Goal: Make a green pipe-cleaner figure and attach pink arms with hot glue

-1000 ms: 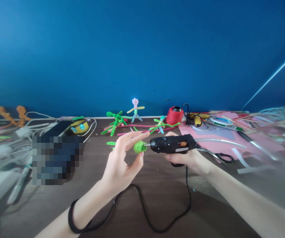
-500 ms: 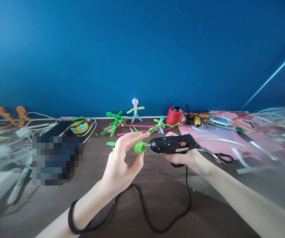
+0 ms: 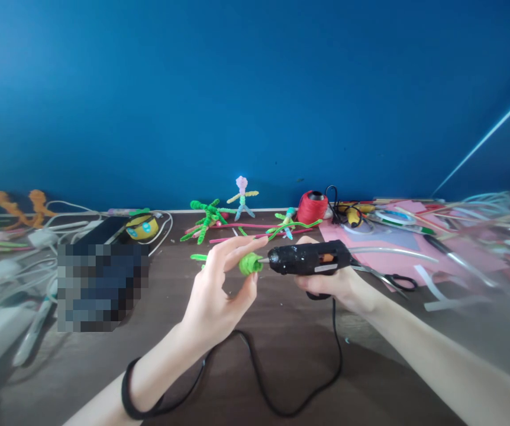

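My left hand (image 3: 219,290) pinches a bright green coiled pipe cleaner (image 3: 249,264) between thumb and fingers, held above the table. My right hand (image 3: 332,284) is wrapped round the handle of a black hot glue gun (image 3: 308,258), which lies level and points left. Its metal nozzle meets the open end of the green coil. A clear glue stick (image 3: 392,254) sticks out of the gun's back. From the handle the black cord (image 3: 255,361) loops over the table under my left wrist. A green pipe cleaner (image 3: 198,257) shows just behind my left hand.
Pipe cleaner figures (image 3: 241,198) and a red thread spool (image 3: 312,208) stand along the blue wall. To the right lie pink paper sheets (image 3: 365,236), scissors (image 3: 401,282) and clear strips. On the left are white cables (image 3: 42,236), a yellow pouch (image 3: 142,227) and a blurred-out dark object (image 3: 104,290).
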The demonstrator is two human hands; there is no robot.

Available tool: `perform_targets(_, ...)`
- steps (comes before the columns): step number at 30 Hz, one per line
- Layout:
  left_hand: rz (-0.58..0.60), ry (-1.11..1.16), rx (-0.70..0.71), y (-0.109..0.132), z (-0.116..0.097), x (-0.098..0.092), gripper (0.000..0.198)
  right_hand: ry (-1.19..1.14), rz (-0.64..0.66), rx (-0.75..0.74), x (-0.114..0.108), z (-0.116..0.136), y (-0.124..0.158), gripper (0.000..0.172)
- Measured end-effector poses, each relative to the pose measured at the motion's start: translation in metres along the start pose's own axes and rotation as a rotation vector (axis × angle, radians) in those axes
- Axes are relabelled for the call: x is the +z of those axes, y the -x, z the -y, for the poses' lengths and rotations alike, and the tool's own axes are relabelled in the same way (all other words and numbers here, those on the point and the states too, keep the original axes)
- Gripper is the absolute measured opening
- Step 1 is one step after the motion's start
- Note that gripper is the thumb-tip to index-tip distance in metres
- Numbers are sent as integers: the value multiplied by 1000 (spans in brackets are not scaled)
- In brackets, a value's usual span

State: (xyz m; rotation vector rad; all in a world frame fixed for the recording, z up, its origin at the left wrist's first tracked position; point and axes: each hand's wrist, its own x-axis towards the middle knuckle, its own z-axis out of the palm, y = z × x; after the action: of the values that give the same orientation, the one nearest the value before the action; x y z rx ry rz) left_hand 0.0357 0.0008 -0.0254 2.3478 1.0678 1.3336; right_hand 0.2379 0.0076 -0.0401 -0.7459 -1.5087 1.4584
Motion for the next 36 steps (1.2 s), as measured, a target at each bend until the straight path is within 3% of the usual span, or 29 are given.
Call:
perform_targets(26, -38, -44, -61, 1, 6, 0, 41, 52, 66, 25, -6, 2, -3, 14)
perform_targets(33, -79, 300, -214, 0, 6, -1, 31, -115, -132, 135, -15, -15, -11, 15)
perform_targets(36, -62, 436, -295, 0, 3, -1, 21, -224, -230, 294, -18, -23, -17, 18)
